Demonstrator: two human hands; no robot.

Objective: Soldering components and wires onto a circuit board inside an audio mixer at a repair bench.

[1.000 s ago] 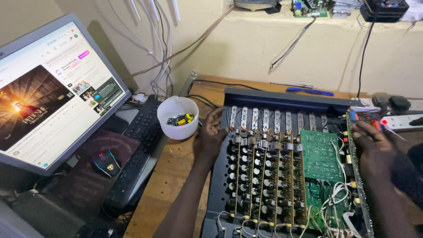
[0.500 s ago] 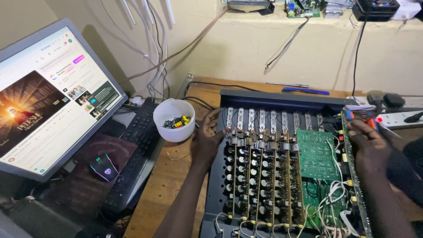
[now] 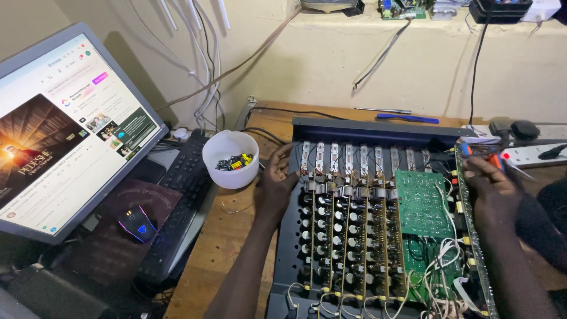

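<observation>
Head view: the opened audio mixer chassis (image 3: 378,236) lies on the wooden workbench (image 3: 224,248), its internals facing up, between both hands. The left hand (image 3: 276,186) rests on the mixer's left edge, fingers loosely spread and curled over the metal rim, pinching nothing. Just left of that hand there is a strip of bare bench, then a white plastic bowl (image 3: 230,159) of small components stands close by, nearly touching the fingertips. Beyond the bowl a black keyboard (image 3: 177,207), a lit mouse (image 3: 137,223) and a tilted monitor (image 3: 65,130) crowd that side. The right hand (image 3: 490,186) sits on the mixer's right edge, fingers pressed together around a red-handled tool (image 3: 493,158); how firmly it grips I cannot tell. Just behind this hand a white power strip (image 3: 531,155) and plugs lie. Between the hands run rows of upright circuit strips (image 3: 342,224) with knobs' shafts, and nearer the right hand a green circuit board (image 3: 422,204) with loose white wires (image 3: 443,277) below it.
</observation>
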